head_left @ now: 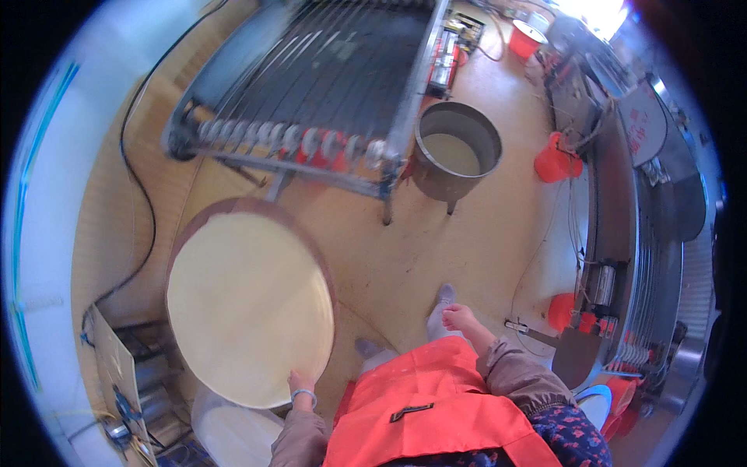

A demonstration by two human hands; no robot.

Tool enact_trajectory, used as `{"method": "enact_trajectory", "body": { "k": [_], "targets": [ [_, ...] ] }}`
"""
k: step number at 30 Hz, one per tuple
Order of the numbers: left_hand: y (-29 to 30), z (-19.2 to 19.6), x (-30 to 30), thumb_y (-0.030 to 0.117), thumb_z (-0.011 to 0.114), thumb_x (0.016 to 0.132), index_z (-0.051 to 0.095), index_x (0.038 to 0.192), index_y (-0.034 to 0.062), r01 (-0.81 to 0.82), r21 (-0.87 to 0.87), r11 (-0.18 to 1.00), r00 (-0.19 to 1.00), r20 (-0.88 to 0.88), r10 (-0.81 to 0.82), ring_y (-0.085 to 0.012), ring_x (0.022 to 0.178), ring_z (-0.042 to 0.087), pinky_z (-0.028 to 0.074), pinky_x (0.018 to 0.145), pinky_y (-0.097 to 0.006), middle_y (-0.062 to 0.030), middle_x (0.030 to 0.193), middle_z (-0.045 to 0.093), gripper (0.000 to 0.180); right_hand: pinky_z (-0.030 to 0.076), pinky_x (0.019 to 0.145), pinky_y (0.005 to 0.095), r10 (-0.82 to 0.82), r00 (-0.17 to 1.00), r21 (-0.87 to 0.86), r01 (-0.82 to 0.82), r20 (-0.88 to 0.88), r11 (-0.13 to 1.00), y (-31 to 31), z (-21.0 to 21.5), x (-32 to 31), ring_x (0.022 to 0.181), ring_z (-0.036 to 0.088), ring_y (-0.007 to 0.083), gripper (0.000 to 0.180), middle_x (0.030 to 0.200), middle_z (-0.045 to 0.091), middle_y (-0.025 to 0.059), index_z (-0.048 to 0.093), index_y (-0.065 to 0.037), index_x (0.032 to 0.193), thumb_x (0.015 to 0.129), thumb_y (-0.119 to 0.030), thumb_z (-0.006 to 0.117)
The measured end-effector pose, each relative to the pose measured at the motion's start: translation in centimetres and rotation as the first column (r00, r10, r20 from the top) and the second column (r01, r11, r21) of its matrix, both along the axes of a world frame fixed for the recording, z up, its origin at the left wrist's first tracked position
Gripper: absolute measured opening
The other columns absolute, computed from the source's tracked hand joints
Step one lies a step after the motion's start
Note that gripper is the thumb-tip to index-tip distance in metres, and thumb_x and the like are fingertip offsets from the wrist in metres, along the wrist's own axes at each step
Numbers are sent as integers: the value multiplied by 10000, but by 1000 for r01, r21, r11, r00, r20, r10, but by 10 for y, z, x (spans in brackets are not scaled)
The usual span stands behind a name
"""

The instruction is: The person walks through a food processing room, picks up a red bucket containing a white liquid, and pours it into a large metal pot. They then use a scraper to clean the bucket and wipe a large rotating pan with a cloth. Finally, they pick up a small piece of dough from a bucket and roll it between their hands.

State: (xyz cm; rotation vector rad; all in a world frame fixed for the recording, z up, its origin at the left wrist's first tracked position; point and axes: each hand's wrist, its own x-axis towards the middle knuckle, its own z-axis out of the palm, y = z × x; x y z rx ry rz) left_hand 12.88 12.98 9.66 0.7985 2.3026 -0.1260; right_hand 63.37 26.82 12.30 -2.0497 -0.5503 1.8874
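Note:
A wide round brown tray [330,274], covered with a smooth pale-yellow sheet [247,307], is at my left. My left hand [302,381], with a pale band at the wrist, is closed on the tray's near right edge. My right hand [459,317] is in front of my red apron [436,389], away from the tray. Its fingers are curled in and nothing shows in them. Below the tray, partly covered by it, is a white round thing [237,430].
A metal rack with rollers [292,140] stands ahead on the left. Beyond the tray is a deep metal pot [451,183] holding pale liquid. Red buckets [556,159] and long machinery [646,257] line the right side. A black cable [128,167] runs along the left.

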Motion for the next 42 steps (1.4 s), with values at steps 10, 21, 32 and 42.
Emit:
{"method": "enact_trajectory", "body": {
  "k": [10, 21, 32, 42],
  "targets": [
    [185, 37, 236, 122, 592, 820, 560, 1095, 45, -146, -139, 979, 892, 410, 191, -134, 593, 578, 448, 460, -259, -73, 833, 611, 287, 531, 638, 313, -572, 815, 2, 574, -92, 819, 6, 20, 256, 715, 605, 174, 215, 839, 606, 72, 545, -58, 1071, 903, -192, 550],
    [418, 34, 449, 117, 601, 846, 548, 1139, 23, 164, -24, 986, 747, 656, -108, -105, 586, 571, 461, 479, -262, -56, 835, 625, 313, 523, 642, 320, -688, 702, 126, 711, -186, 692, 75, 67, 392, 715, 608, 172, 204, 824, 608, 66, 555, -48, 1065, 903, -172, 547],
    [618, 25, 617, 130, 586, 835, 565, 1113, 37, 415, -37, 909, 710, 637, -299, -170, 629, 592, 502, 516, -308, -94, 839, 620, 294, 528, 630, 289, -798, 581, 233, 808, -161, 541, 212, 152, 497, 707, 615, 161, 196, 854, 624, 83, 566, -35, 1061, 905, -151, 540],
    [756, 23, 748, 94, 521, 845, 630, 899, 18, 321, -86, 943, 775, 596, -210, -190, 524, 590, 517, 474, -316, -105, 681, 605, 144, 528, 643, 275, -664, 704, 320, 708, -253, 629, 447, 162, 676, 729, 619, 145, 182, 847, 625, 67, 575, -41, 1053, 911, -152, 553]
  ]
}}
